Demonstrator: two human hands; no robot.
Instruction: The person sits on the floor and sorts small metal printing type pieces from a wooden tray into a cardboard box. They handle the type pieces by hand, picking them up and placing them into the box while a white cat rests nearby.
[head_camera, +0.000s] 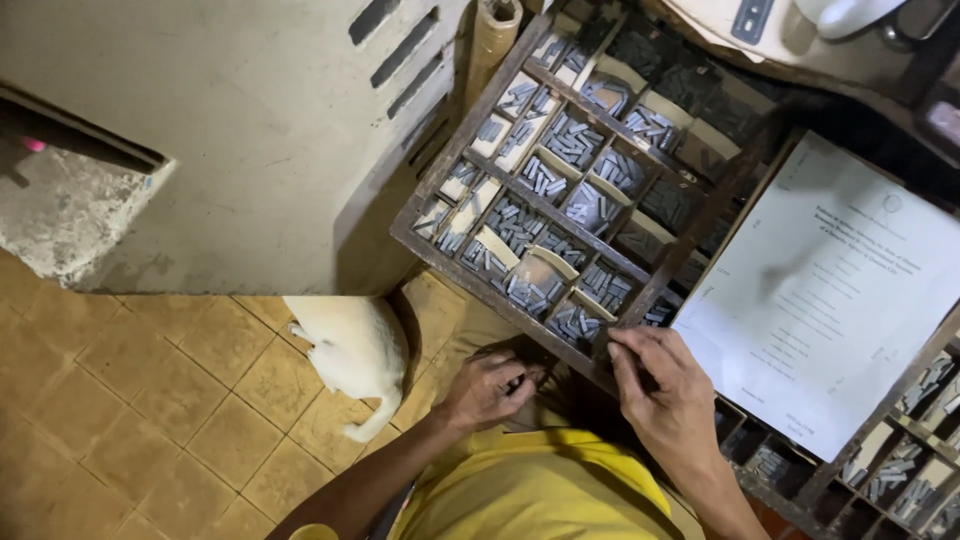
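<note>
At tray edge (500, 300): both hands (660, 385).

Dim warm light, deep right-side shadows

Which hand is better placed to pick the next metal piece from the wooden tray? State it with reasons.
Probably the right hand: its fingertips rest at the near edge of the wooden tray, beside filled compartments. The left hand sits lower, off the tray, curled over something small.
</note>
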